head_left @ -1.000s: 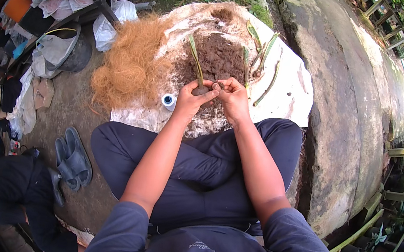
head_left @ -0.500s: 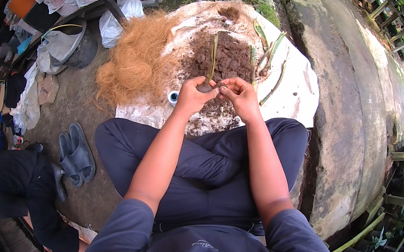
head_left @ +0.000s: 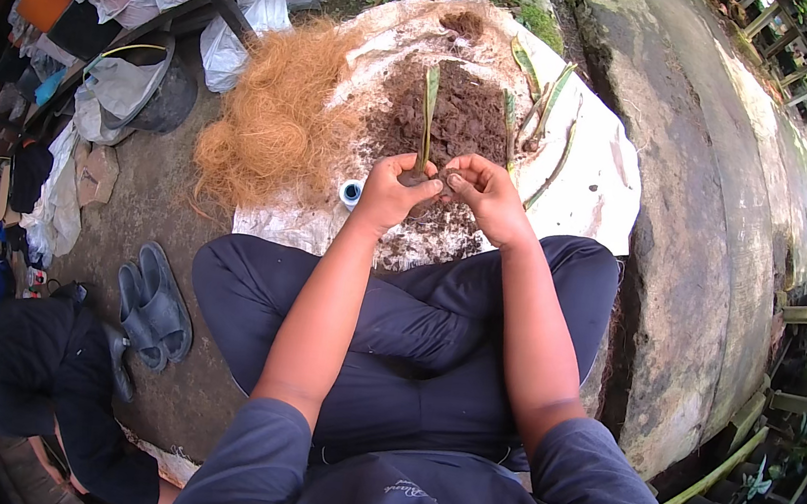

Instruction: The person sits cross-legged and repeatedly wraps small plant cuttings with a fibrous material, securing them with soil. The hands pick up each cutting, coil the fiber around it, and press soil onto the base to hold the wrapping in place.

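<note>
My left hand (head_left: 392, 196) is closed around the lower end of a long, narrow green plant leaf (head_left: 430, 104) with paler edges, which stands upright from my fingers. Close beside it, the thumb and fingers of my right hand (head_left: 490, 202) are pinched together near the leaf's base; whatever they hold is hidden, perhaps dark soil. Both hands are over a heap of dark brown soil (head_left: 461, 113) on a white sheet (head_left: 592, 195). More leaf pieces (head_left: 556, 91) lie on the sheet to the right of the soil. A white and blue spool (head_left: 350, 192) is near my left wrist.
A mound of orange-brown fibre (head_left: 273, 125) covers the sheet's left side. Grey slippers (head_left: 160, 308) are on the ground at left. Another person in dark clothes (head_left: 46, 369) bends at lower left. A bucket (head_left: 169, 94) and white bags (head_left: 232, 45) stand at upper left.
The leaf has turned slightly in my left hand, so more of its green face shows. My right fingers have shifted a little, and both hands remain close together.
</note>
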Available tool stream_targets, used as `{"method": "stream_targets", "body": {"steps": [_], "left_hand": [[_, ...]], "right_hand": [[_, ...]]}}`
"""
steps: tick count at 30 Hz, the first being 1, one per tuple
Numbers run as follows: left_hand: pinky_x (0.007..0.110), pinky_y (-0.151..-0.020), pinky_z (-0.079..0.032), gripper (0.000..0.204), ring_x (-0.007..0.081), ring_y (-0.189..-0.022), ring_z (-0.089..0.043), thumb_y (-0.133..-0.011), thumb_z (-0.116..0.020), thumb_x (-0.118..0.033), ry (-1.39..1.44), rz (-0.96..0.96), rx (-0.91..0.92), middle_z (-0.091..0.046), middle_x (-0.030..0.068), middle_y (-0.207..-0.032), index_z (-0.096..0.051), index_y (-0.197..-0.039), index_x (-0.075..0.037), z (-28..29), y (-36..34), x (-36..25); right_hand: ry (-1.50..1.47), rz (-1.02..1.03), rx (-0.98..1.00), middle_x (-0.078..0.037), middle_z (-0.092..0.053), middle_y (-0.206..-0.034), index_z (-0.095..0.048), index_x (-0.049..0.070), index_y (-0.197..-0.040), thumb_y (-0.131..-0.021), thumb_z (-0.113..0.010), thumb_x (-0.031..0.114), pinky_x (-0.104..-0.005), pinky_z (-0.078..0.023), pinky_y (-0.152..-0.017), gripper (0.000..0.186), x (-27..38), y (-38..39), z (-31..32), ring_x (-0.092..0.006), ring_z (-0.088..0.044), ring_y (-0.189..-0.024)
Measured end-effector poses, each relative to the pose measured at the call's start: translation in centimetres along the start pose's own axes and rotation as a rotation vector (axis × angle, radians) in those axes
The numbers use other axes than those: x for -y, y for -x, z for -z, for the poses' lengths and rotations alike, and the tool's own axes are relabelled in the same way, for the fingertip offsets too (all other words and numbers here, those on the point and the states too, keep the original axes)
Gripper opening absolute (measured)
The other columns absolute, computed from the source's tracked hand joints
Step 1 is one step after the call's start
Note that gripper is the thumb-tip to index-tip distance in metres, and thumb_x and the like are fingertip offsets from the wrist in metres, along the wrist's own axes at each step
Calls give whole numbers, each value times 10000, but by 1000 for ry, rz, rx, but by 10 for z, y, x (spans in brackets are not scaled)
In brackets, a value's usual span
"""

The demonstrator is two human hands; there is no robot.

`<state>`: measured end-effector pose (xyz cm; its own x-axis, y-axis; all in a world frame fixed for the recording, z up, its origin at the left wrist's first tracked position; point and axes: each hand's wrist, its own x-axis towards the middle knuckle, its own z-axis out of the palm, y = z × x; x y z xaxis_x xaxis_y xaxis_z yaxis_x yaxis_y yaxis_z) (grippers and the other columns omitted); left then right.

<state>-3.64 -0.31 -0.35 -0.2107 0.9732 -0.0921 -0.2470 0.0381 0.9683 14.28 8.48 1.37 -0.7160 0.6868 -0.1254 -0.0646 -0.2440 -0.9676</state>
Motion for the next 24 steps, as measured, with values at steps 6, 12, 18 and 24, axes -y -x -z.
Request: {"method": "stream_targets", "body": {"steps": [6, 12, 18, 24], "left_hand": [[284, -740, -593, 178, 122, -759, -702, -859, -779, -30, 122, 39, 85, -717, 40, -883, -668, -998, -21, 6, 1, -2], [292, -729, -588, 193, 140, -767, -715, -860, -788, -24, 9, 43, 30, -724, 56, -873, -659, -1002, -39, 5, -5, 11], [291, -773, -584, 237, 144, -813, -721, -859, -792, -8, 114, 41, -8, -717, 50, -878, -639, -1035, -51, 7, 1, -1], [274, -816, -570, 291, 122, -892, -700, -831, -804, 2, 1, -102, -29, -694, 38, -966, -631, -1057, -59, -2, -4, -1]], "right_hand": [[-69, -23, 54, -63, -704, -1023, -603, -18, -1176, -1037, -596, 40, -290, -560, -806, 151, 15, 5, -2, -127, -682, -877], [194, 12, -180, -20, -649, -925, -616, 17, -1183, -1033, -586, 10, -265, -507, -745, 153, -4, -1, 1, -100, -597, -800], [444, -11, -451, -58, -722, -1060, -685, 33, -1255, -1009, -586, -23, -272, -521, -797, 271, -7, -6, 32, -123, -661, -877], [913, 54, -451, -134, -717, -1267, -668, 59, -1354, -1044, -590, 132, -310, -550, -882, 328, -42, -8, 39, -179, -720, -1056]]}}
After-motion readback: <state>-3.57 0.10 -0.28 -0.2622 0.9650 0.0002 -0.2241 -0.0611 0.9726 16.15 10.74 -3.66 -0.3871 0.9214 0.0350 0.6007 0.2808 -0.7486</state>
